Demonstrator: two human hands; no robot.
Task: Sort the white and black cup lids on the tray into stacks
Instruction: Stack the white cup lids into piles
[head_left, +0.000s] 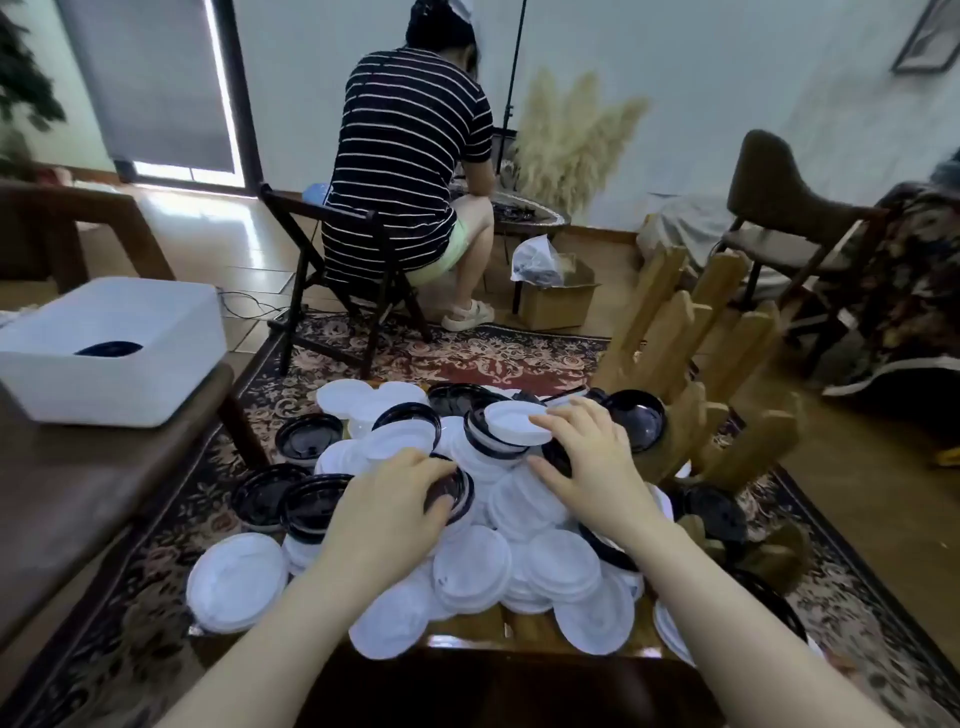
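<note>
A heap of white lids and black lids covers the wooden tray in front of me. My left hand grips a black lid near the middle of the heap, fingers curled over its rim. My right hand holds a white lid between thumb and fingers, on top of a short mixed stack of black and white lids. Some lids lie under my arms, hidden.
A white plastic bin with a dark lid inside sits on the brown table at left. A wooden picket rack stands right of the tray. A person in a striped shirt sits on a chair beyond the patterned rug.
</note>
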